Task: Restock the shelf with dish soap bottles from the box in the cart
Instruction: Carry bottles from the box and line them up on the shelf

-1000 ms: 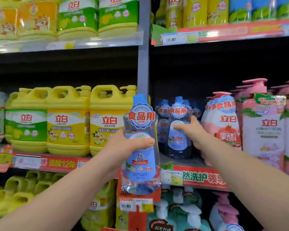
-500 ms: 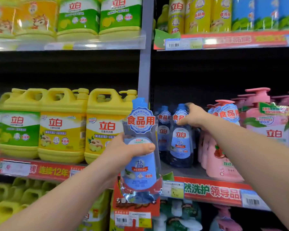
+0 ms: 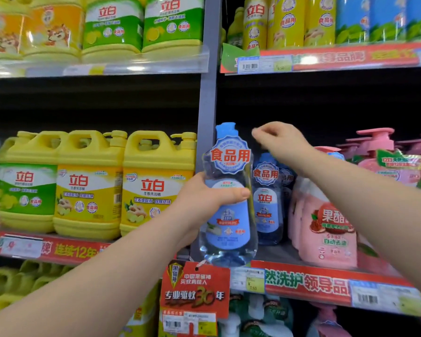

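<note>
Dish soap, in a clear bottle (image 3: 229,198) with a blue cap and blue label, sits upright in your left hand (image 3: 204,203), thumb across the label and fingers (image 3: 241,192) clenched round its waist; it hangs just in front of the shelf edge (image 3: 301,280), left of the matching blue bottles (image 3: 267,203) already standing there. Your right hand (image 3: 280,142) hovers above those bottles' caps, loosely curled and grasping nothing. Judging from this, the step is placing; use the right hand to nudge the standing row back and rightward toward the pink pump bottles (image 3: 326,220); then lower the held bottle base-first into the near gap, label forward; keep it clear of the grey upright post (image 3: 208,93) on its left; let go only once the base rests flat.
</note>
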`<state>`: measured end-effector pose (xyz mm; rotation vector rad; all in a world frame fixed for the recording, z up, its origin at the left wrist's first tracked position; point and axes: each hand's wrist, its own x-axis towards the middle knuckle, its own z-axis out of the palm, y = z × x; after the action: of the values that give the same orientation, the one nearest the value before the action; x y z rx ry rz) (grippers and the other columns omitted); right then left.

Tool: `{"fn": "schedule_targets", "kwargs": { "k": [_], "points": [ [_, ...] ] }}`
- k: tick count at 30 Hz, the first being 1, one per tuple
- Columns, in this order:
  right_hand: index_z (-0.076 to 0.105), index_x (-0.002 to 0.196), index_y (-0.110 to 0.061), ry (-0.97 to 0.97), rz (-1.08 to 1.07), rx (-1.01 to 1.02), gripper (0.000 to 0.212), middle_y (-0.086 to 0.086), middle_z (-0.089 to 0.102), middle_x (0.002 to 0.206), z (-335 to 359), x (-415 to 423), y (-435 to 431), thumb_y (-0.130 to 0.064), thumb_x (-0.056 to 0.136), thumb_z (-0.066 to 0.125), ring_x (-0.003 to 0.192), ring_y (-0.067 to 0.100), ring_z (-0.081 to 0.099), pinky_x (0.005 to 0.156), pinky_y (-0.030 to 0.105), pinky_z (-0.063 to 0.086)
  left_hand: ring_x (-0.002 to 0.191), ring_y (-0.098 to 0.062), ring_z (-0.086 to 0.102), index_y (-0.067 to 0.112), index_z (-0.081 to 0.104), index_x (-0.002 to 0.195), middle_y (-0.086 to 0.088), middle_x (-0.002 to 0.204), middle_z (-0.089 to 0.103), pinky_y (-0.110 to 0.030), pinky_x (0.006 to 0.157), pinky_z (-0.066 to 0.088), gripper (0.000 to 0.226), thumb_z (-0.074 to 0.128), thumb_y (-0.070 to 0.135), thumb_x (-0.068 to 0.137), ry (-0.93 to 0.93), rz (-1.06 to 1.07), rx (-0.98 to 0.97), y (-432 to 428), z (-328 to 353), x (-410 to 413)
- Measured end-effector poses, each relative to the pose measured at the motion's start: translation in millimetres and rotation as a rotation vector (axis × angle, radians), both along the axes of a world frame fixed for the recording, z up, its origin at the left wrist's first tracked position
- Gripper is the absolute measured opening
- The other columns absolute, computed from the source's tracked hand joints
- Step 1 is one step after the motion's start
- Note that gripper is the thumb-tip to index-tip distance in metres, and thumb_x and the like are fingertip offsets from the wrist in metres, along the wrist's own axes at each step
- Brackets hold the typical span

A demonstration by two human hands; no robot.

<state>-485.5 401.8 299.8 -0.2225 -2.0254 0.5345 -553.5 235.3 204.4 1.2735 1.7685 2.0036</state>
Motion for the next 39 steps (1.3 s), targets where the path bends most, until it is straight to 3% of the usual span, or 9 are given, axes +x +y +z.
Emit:
{"fn": "schedule_targets", "kwargs": {
  "k": [4,8,13,17,20,24,29,35,39],
  "points": [
    [0.060,0.089,-0.031,-0.320,0.375,-0.198,0.040,-0.012,0.070,0.089,0,22,-16,-0.064,0.087,0.038,0.083,0.007,0.066,0.076,0.030,0.049,0.099,-0.031,0.065,0.014,0.054,0.121,-0.009,0.115,0.066,-0.037,0.053,0.057,0.068,0.085,0.028,0.062,0.030,0.028,-0.013,32,16,3],
    [0.058,0.087,-0.023,-0.291,0.332,0.007,0.021,-0.005,0.065,0.079,-12,26,-5,-0.020,0.076,0.075,0.067,0.007,0.063,0.061,0.027,0.054,0.096,-0.028,0.066,0.019,0.046,0.121,-0.007,0.115,0.064,-0.041,0.062,0.059,0.069,0.083,0.027,0.064,0.051,0.058,-0.022,59,19,3],
    [0.055,0.095,-0.025,-0.268,0.217,0.047,0.035,-0.007,0.063,0.087,-20,12,4,-0.023,0.070,0.080,0.078,0.007,0.061,0.063,0.020,0.048,0.108,-0.020,0.060,0.016,0.041,0.132,-0.006,0.127,0.056,-0.037,0.091,0.053,0.075,0.079,0.027,0.068,0.271,0.228,-0.005,67,25,-4],
    [0.054,0.095,-0.028,-0.244,0.178,0.010,0.035,-0.006,0.065,0.091,-26,-3,8,-0.029,0.070,0.078,0.079,0.007,0.063,0.060,0.019,0.051,0.121,-0.010,0.041,0.017,0.031,0.142,-0.002,0.139,0.038,-0.011,0.087,0.035,0.076,0.071,0.029,0.078,0.777,0.554,0.122,48,25,-13],
    [0.051,0.090,-0.030,-0.313,0.157,0.002,0.033,-0.005,0.064,0.090,-32,-13,7,-0.035,0.070,0.077,0.075,0.007,0.062,0.052,0.017,0.051,0.137,-0.023,0.028,0.015,0.034,0.141,-0.009,0.147,0.034,-0.031,0.110,0.025,0.066,0.061,0.036,0.084,1.189,0.831,0.018,39,25,-32],
    [0.048,0.107,-0.018,-0.415,0.089,-0.034,0.048,-0.001,0.060,0.098,-31,-25,6,-0.032,0.071,0.078,0.084,0.012,0.060,0.062,0.024,0.053,0.141,-0.030,-0.026,0.016,-0.001,0.150,-0.009,0.155,-0.024,-0.044,0.114,-0.011,0.077,0.036,0.050,0.092,1.441,1.025,-0.371,38,16,-64],
    [0.019,0.144,-0.027,-0.523,0.026,0.039,0.102,-0.005,0.051,0.104,-13,-29,5,-0.026,0.064,0.083,0.087,0.010,0.056,0.060,0.023,0.051,0.125,-0.024,-0.048,0.016,-0.011,0.148,-0.006,0.137,-0.046,-0.038,0.103,-0.033,0.072,0.027,0.042,0.093,1.511,1.037,-0.324,39,11,-76],
    [0.033,0.133,-0.018,-0.532,-0.008,0.239,0.088,-0.010,0.051,0.092,-2,-44,-1,-0.026,0.062,0.084,0.080,0.006,0.055,0.053,0.018,0.047,0.128,-0.025,-0.043,0.015,-0.016,0.142,-0.006,0.138,-0.042,-0.037,0.103,-0.034,0.067,0.018,0.039,0.090,1.502,1.045,-0.250,40,8,-76],
    [0.035,0.132,-0.015,-0.508,-0.104,0.399,0.090,-0.003,0.055,0.106,-3,-60,0,-0.038,0.060,0.083,0.092,0.014,0.056,0.076,0.028,0.048,0.128,-0.025,-0.043,0.016,-0.019,0.139,-0.006,0.137,-0.045,-0.038,0.105,-0.032,0.066,0.020,0.038,0.091,1.507,1.038,-0.235,40,7,-77]
  ]
}}
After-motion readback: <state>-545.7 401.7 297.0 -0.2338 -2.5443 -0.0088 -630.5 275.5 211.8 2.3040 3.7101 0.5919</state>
